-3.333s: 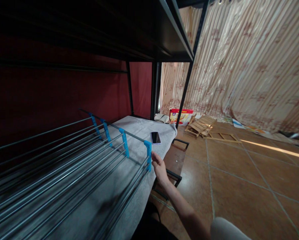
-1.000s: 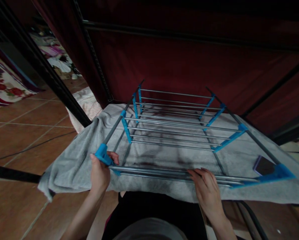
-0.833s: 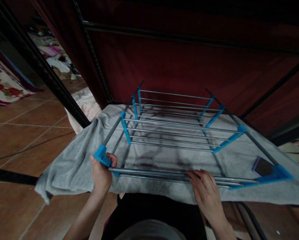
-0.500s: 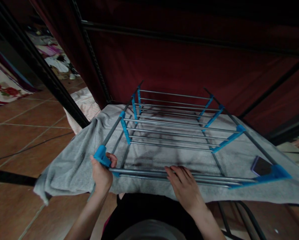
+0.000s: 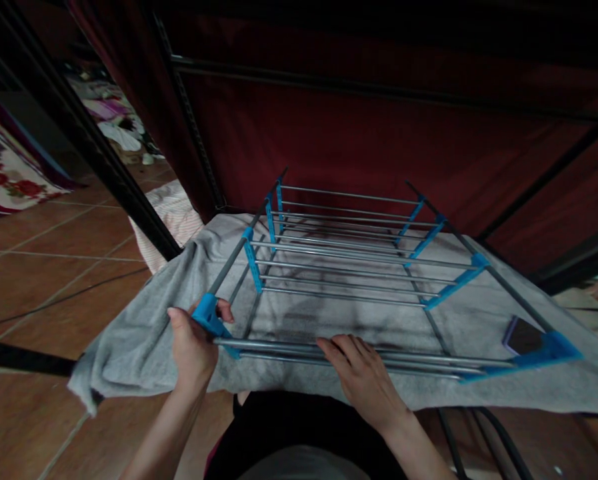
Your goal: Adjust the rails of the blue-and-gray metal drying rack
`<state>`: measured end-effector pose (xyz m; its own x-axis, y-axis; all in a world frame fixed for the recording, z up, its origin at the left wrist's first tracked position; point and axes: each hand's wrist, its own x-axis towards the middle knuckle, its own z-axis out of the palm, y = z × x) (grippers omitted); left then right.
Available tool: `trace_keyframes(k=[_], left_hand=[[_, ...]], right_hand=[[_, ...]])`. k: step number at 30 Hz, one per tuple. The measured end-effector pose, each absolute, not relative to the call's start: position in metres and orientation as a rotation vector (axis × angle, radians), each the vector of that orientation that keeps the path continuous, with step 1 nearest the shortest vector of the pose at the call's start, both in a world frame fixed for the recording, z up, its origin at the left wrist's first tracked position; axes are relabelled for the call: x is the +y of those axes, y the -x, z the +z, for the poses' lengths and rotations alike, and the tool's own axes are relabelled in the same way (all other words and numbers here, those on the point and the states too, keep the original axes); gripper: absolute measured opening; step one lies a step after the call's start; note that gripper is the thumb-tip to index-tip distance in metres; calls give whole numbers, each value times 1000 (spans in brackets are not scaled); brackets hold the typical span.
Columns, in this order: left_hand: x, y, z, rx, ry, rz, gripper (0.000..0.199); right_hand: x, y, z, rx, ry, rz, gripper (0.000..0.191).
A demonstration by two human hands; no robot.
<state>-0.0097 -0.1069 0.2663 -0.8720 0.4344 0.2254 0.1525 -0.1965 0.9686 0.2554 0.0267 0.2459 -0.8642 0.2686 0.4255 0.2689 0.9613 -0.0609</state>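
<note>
A shoe rack [image 5: 456, 287] of grey metal tubes and blue plastic brackets lies on a grey blanket [image 5: 143, 340], reaching away from me. At its near left corner my left hand [image 5: 193, 350] holds a blue corner bracket [image 5: 207, 313], fingers curled behind it and thumb standing off to the left. My right hand [image 5: 366, 380] lies over the near metal tubes [image 5: 279, 345], its bent fingers across them around the middle. The near right bracket [image 5: 553, 353] is untouched. Beside it rests a dark, flat, purple-edged object [image 5: 525, 335], possibly a phone.
A dark red curtain [image 5: 329, 140] hangs behind the rack. Black metal frame posts [image 5: 113, 173] and bars surround the blanket. A striped cloth [image 5: 166, 213] and a thin cable [image 5: 73, 293] are at left by the tiled floor [image 5: 43, 280]. Cloth and clutter [image 5: 116, 127] lie farther back.
My left hand has shifted slightly left on the corner bracket, its thumb lifting away. My right hand has slid slightly left along the tubes. The view has tipped up slightly.
</note>
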Motion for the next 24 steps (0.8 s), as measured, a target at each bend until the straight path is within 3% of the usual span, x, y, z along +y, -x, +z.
trace_keyframes(k=[24], left_hand=[[-96, 7, 265, 1834, -499, 2329, 71]], right_hand=[[33, -250, 238, -2741, 406, -41, 67]])
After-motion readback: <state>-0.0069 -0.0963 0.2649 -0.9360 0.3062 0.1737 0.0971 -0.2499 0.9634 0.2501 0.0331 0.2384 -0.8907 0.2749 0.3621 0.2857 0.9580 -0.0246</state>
